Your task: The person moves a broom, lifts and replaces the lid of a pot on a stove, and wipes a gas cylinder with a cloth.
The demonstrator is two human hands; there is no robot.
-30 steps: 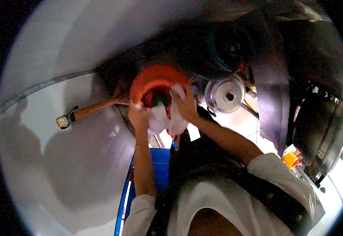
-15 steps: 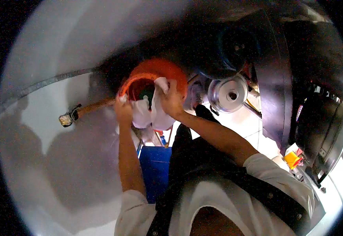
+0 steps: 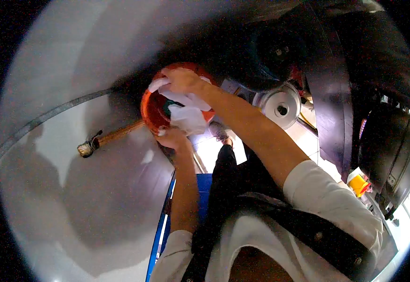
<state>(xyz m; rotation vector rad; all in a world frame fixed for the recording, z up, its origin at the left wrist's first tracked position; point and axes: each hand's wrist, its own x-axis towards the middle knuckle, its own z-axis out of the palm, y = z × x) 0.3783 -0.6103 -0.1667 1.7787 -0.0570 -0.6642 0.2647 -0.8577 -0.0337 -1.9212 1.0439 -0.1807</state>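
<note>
An orange-red bucket (image 3: 151,112) is tilted with its mouth toward me, and something green shows inside it. A pale, thin plastic bag (image 3: 187,120) hangs over the lower part of its mouth. My right hand (image 3: 181,81) is closed on part of the bag at the bucket's upper rim. At the lower rim, my left hand (image 3: 172,138) has its fingers wrapped round the bag's edge and the rim.
A bundled broom (image 3: 115,135) lies left of the bucket. To the right are a round metal lid or pan (image 3: 281,109) and a dark rounded container (image 3: 280,56). Something blue (image 3: 204,188) stands below, and a yellow-and-red object (image 3: 359,184) is at far right.
My right hand has moved up and left across the bucket's mouth, drawing the bag with it. My left hand has shifted down and right along the rim. The bucket has turned and risen slightly.
</note>
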